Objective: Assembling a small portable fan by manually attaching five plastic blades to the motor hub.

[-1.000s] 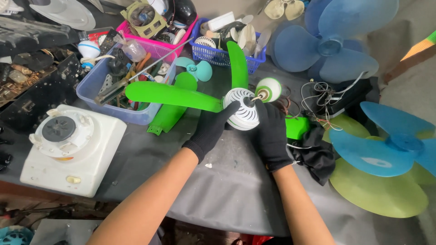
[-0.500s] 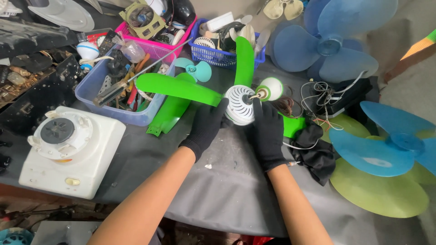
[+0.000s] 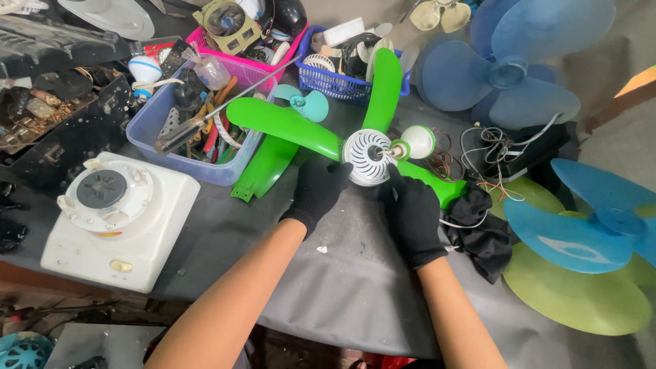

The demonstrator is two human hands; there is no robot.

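Two black-gloved hands work over a grey-covered tabletop (image 3: 342, 287). The left hand (image 3: 318, 191) cups the near side of a small green fan's white hub (image 3: 367, 156), fingers curled against it; the right hand (image 3: 413, 212) grips the hub's other side, fingers closed around it. The green fan (image 3: 287, 126) lies flat mid-table, its blades spread. A white appliance base (image 3: 119, 219) sits at left, a black cloth (image 3: 482, 229) at right. Beyond stand a blue tool tub (image 3: 198, 167), pink and blue baskets, and large blue fan blades (image 3: 506, 68).
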